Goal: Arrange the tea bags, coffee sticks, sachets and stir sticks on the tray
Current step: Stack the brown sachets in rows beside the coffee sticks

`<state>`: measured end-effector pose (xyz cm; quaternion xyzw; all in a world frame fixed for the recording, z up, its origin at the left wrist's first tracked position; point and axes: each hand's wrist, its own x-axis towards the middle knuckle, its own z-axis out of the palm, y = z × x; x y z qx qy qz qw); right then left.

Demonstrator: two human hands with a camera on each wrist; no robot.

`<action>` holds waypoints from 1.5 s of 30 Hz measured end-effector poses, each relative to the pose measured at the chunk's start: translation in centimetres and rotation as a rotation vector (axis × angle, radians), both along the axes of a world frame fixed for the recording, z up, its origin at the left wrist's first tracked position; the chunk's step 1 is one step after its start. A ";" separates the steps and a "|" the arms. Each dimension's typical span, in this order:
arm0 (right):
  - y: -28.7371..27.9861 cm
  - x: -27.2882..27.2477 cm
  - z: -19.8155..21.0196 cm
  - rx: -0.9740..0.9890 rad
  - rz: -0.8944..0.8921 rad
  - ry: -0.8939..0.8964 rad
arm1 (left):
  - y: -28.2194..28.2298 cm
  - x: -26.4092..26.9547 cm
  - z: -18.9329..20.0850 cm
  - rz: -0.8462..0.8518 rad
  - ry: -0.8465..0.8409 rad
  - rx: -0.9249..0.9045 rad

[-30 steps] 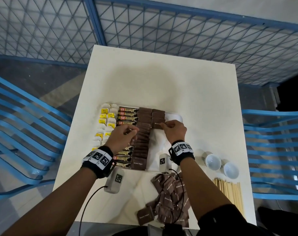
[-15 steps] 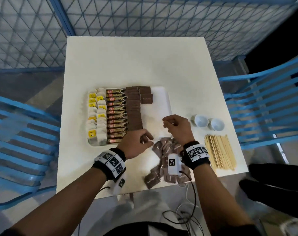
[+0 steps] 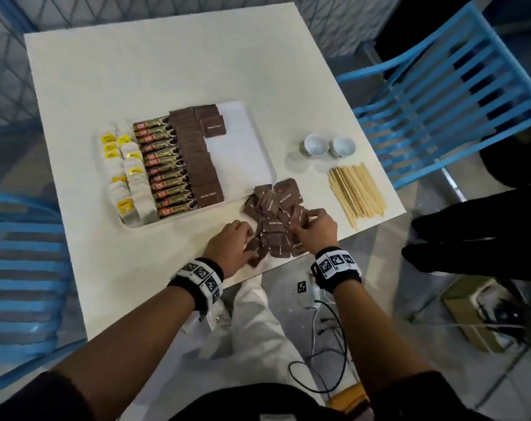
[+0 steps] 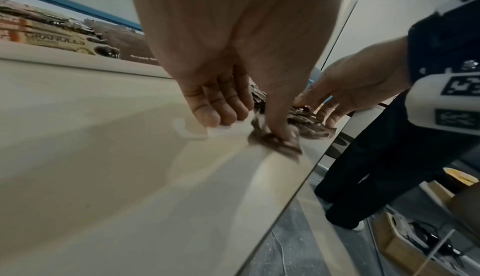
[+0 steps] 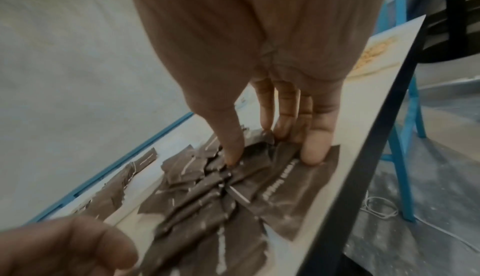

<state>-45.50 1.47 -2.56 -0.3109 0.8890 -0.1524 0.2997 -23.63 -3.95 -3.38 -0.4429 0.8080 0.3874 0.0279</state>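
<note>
Lying between both hands [image 3: 232, 244]: sachets [image 3: 275, 212].

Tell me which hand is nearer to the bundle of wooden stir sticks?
Right. The right hand rests on the pile of brown sachets, just beside the stir sticks. The left hand is at the pile's far side.

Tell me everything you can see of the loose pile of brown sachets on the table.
The loose pile of brown sachets lies on the white table, off the tray, near its front right corner and close to the table's front edge. The sachets are flat, square, dark brown packets with small pale lettering, overlapping at mixed angles. The left hand touches sachets at the pile's near left side; the right hand has fingertips on its right side.
</note>
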 end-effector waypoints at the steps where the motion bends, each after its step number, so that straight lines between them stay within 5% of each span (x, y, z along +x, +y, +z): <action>1: -0.1 0.3 -0.1 -0.014 -0.011 -0.009 | 0.0 0.0 -0.2 0.024 0.022 0.003; 9: -0.9 0.5 0.9 -0.098 -0.249 -0.142 | 0.2 -0.5 -0.5 0.245 0.134 -0.008; 20: -2.1 1.0 1.1 -0.131 -0.313 -0.146 | -2.1 -4.2 1.1 0.330 -0.189 0.016; 35: -2.1 -0.5 1.4 -0.081 -0.320 -0.219 | -3.2 -3.3 1.4 0.676 0.062 0.368; 45: -1.5 -2.1 2.9 -0.198 -0.340 -0.246 | -3.7 -1.2 2.9 0.756 0.250 0.461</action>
